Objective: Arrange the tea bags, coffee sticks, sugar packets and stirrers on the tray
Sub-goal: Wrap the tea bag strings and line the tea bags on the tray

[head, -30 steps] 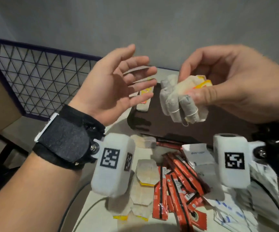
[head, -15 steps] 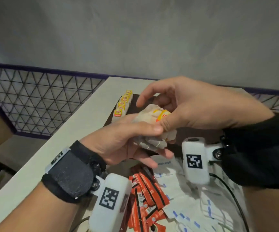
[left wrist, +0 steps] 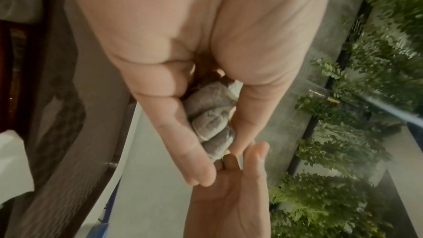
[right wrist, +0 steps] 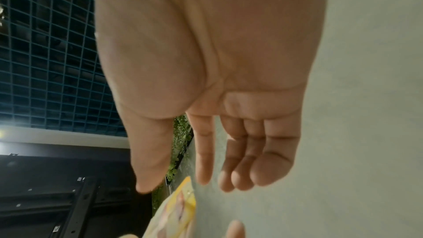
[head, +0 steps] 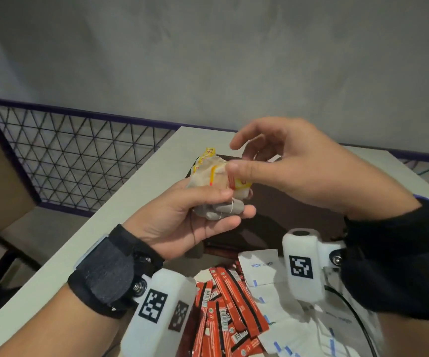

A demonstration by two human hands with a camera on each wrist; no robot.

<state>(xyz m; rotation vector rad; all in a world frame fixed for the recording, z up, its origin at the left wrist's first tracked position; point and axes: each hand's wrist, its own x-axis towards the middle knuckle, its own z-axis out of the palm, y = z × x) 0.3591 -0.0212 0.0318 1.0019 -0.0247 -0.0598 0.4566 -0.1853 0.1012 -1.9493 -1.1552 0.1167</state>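
The pale grey bench [head: 141, 181] is carrying everything, and the dark brown rectangular tray [head: 285, 210] is lying on it beyond the hands, a short row of yellow-tagged tea bags [head: 209, 153] already sitting at its far left edge. Nearer the camera, the loose heap of white paper sugar packets [head: 280, 305] and the pile of red foil coffee sticks [head: 223, 313] are waiting on the bench, off the tray. No stirrers are showing.

The left hand [head: 182, 222] is gripping a bunched clump of grey paper tea bags with strings and yellow tags [head: 218, 186], thumb over the top, raised above the tray's near left part. The right hand [head: 298, 173] is hovering just beside the clump — fingers relaxed and spread, thumb touching a yellow tag, holding nothing as far as the wrist view shows.

The risk, as I judge it, is the tangle: strings and tags are lying crossed, so pulling one bag free could drag neighbours out and scatter them — or tear the thin paper if the left hand is squeezing too hard.
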